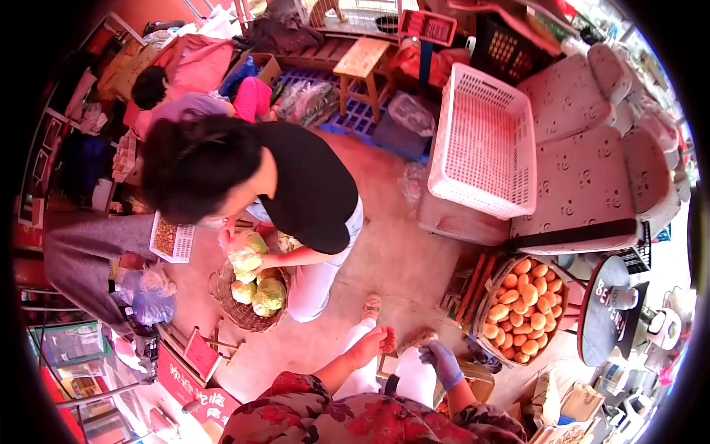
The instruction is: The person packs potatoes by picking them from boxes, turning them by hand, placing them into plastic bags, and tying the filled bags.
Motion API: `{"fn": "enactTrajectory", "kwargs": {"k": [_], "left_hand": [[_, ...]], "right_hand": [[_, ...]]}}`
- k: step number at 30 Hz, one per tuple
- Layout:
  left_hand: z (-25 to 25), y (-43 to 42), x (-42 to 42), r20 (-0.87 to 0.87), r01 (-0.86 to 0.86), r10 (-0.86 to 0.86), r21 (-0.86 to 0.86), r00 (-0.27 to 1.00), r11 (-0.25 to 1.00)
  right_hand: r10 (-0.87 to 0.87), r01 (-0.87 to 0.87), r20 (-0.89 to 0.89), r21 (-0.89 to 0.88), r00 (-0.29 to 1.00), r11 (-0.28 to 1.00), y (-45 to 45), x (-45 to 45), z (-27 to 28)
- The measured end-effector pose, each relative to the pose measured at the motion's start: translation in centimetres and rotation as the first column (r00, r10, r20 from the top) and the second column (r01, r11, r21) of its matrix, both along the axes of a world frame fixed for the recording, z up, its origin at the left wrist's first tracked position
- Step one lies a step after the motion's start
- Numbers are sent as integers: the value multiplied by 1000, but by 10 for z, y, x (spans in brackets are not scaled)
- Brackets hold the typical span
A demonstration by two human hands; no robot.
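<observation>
My bare left hand (pixel 372 344) hovers over my white-trousered lap, fingers loosely curled and apart, holding nothing visible. On the other side, my right hand (pixel 441 363) wears a bluish-grey glove and hangs near my right knee, its fingers partly spread with nothing seen in them. In front of me a co-worker (pixel 303 185) in a black top bends over a wicker basket (pixel 240 317) of cabbages. That person's hands are on a pale green cabbage (pixel 246 249) above the basket. Leaves (pixel 287 242) show beside the co-worker's leg.
A box of orange-yellow oblong produce (pixel 523 311) stands to my right. Beyond it, a white plastic crate (pixel 481 148) rests on a patterned seat (pixel 577 177). A wooden stool (pixel 362 59) is at the back. Another person (pixel 196 105) sits at the far left. A red sign (pixel 188 388) lies lower left.
</observation>
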State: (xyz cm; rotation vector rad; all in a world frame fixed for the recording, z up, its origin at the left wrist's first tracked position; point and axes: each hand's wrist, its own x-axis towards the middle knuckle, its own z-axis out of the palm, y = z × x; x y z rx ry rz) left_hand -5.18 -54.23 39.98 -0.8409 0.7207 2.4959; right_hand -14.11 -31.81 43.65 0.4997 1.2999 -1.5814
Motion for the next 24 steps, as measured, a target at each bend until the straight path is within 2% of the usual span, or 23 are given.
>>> {"fn": "enactTrajectory", "kwargs": {"k": [1,4,5,8,14,16,19,24], "left_hand": [[25,-9,-1,-74,-7,5,-19,997,1000],[76,-32,14,-219,-100,87,-51,972,994],[84,-37,23,-239,-159,141,-57,961,986],[101,-46,60,-296,-346,313,-64,902,936],[108,-27,156,-218,-644,613,-120,760,755],[120,-25,168,-228,-729,696,-110,680,676],[112,-27,212,-253,-847,813,-49,524,530],[94,-57,303,-228,-963,941,42,250,266]], "right_hand": [[7,-11,-39,-117,999,993,-13,2,1],[144,-178,-161,-218,976,960,-68,0,49],[240,-289,-235,-201,942,936,-85,-1,70],[462,-529,-323,-159,826,834,-115,2,83],[738,-771,-223,-144,636,621,-172,25,82],[757,-782,-197,-176,623,598,-193,32,89],[840,-861,-196,-184,506,475,-233,83,98],[975,-980,-142,-127,170,152,-310,194,84]]}}
